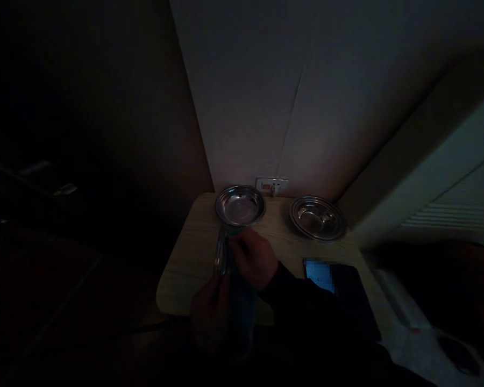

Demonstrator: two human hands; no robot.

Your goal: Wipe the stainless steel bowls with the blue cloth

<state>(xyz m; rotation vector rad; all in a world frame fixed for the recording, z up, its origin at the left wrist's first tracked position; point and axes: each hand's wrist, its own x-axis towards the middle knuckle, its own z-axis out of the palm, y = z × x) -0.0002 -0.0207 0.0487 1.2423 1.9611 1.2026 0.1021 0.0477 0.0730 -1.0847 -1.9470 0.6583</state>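
My left hand [212,312] is closed around the lower end of several slender, shiny pieces [221,252] that look like metal cutlery; their exact kind is lost in the dark. They point away from me over the small table. Close beside them, my right hand [256,260] is bent in a pinch on a dark blue-green cloth [242,303], which hangs down between my hands toward my lap. Just beyond my hands sits a round steel bowl [241,206]. The lower part of my left hand fades into shadow.
A pale wooden table [177,274] stands against the wall. At its back right are stacked steel bowls [318,217]. A lit phone [320,275] lies by a dark flat object [357,298] near the right edge. A wall socket [271,185] sits behind the table.
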